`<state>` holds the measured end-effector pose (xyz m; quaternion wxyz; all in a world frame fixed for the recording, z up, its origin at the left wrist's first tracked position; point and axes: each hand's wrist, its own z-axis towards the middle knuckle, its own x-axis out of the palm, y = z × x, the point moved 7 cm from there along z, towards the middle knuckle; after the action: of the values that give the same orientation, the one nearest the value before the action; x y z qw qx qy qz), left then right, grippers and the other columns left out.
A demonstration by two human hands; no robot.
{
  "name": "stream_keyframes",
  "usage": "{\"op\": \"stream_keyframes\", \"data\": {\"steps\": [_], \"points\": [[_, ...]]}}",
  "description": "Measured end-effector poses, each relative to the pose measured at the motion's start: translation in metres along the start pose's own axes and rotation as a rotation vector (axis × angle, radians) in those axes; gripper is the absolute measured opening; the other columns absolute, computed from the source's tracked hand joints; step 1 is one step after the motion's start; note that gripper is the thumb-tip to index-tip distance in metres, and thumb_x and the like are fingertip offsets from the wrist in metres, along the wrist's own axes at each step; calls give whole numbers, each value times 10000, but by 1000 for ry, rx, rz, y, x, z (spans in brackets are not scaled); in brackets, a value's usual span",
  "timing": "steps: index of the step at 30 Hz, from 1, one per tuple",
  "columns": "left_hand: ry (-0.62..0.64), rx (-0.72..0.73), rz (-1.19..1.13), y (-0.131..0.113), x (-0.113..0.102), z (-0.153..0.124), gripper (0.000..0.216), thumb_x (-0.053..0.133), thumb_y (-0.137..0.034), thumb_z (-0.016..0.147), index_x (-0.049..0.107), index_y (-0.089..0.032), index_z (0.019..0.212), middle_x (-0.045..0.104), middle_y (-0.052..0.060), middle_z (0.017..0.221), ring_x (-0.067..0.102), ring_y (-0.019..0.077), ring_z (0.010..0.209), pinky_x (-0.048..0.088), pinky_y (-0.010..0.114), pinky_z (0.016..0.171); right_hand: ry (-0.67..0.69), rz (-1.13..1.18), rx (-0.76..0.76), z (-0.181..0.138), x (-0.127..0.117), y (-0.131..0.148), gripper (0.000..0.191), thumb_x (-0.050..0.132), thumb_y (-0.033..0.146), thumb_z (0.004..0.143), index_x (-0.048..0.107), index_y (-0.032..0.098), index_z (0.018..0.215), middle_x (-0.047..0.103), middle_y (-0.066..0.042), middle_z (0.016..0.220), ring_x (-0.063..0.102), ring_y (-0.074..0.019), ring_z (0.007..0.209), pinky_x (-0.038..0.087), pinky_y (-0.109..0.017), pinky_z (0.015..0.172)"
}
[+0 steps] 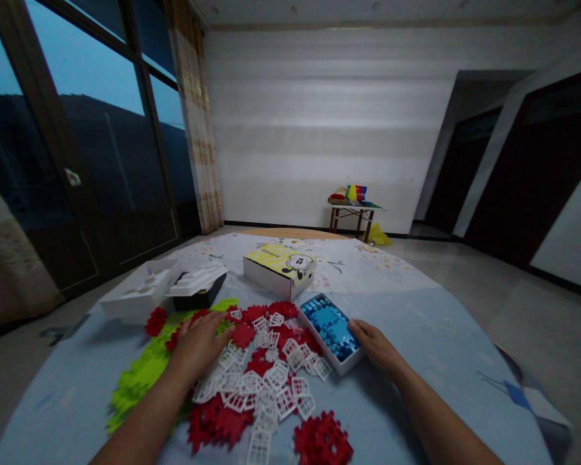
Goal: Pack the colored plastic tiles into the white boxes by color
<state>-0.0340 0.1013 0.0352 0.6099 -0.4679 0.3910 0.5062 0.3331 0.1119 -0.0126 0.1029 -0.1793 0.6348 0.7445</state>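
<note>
Pale blue cloth-covered bench [416, 336] carries, from the left, lime-green plastic pieces [145, 371]. Left hand [201, 342] lies flat, grip spread, on red and white plastic lattice pieces [266, 378]. Right hand [375, 345], fingers loosely extended, touches the white box of blue pieces [332, 329].

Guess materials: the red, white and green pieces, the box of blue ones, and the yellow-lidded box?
Red pieces, white pieces and green pieces: likely moulded plastic, uniform colour, open lattice shapes; finish unclear in the dim light. Box of blue pieces, touched by the right hand: thin white walls, cardboard or plastic, unclear. Yellow-lidded box: probably printed cardboard, folded edges. Left hand rests on the pile.
</note>
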Motion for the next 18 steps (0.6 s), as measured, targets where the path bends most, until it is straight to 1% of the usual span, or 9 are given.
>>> {"op": "stream_keyframes", "data": {"steps": [4,6,7,10,11,13,15,18], "points": [[-38,37,-3,-14,3,-6,459,367,-446,856,586,-198,1174,598,89,1257,491,248,1202,227,456,1073,-45,147,38,-4,3,7,537,514,624,750,625,165,1008,662,-60,969,586,-234,922,441,-340,840],[-58,49,-5,-13,0,-8,450,352,-451,864,599,-207,1150,616,77,1231,499,236,1188,214,444,1076,-45,242,97,-5,6,6,550,564,604,724,615,164,1049,667,-72,1004,595,-242,944,446,-357,858],[-72,41,-1,-9,-3,-8,451,348,-453,865,604,-203,1139,622,80,1222,501,239,1183,215,445,1073,-47,297,138,-6,6,5,555,586,592,712,610,163,1063,671,-79,1006,605,-245,934,454,-366,849],[-117,-31,21,17,-11,-8,453,363,-452,853,609,-192,1132,615,89,1230,512,254,1164,270,436,1039,-71,454,231,-8,6,6,583,639,557,679,589,169,1111,678,-89,1000,636,-249,870,488,-379,788],[-133,-69,26,28,-14,-9,453,372,-453,845,608,-195,1134,611,85,1235,516,255,1158,299,425,1020,-73,491,234,-8,6,10,596,650,549,674,579,176,1133,677,-89,1011,642,-247,863,494,-379,778],[-155,-143,23,49,-19,-11,462,373,-461,836,606,-199,1137,613,79,1229,534,260,1133,360,403,968,-44,532,188,-4,10,26,623,663,542,672,559,187,1173,668,-89,1053,644,-244,885,498,-379,795],[-167,-204,16,66,-21,-14,483,346,-466,840,604,-185,1137,622,90,1210,552,268,1108,401,390,917,1,516,126,3,22,47,641,656,546,687,540,184,1202,662,-95,1072,641,-244,915,492,-391,829],[-158,-264,1,80,-20,-16,511,304,-454,853,606,-146,1127,631,123,1189,575,272,1078,428,373,879,43,361,32,15,59,82,635,640,533,713,530,166,1219,655,-112,1083,623,-255,964,470,-417,874]]}}
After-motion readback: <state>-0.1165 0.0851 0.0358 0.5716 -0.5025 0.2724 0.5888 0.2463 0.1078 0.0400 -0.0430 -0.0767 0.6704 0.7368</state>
